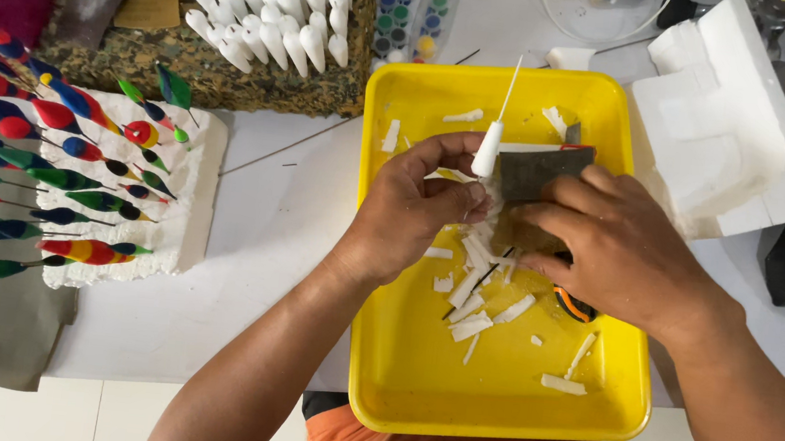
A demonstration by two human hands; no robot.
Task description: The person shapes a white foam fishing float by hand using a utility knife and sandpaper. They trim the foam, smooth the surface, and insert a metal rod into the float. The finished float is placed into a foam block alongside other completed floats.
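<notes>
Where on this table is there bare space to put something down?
A bare strip of white table runs between the foam slab of painted floats and the yellow tray. The tray's near left corner is bare too. Its middle is crowded with white offcuts under the left hand and right hand.

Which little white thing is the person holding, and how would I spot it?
Look above the yellow tray. The left hand pinches a white float beside the sandpaper in the right hand. Unlike the loose white scraps below, it stands upright with a thin white stick on top.
</notes>
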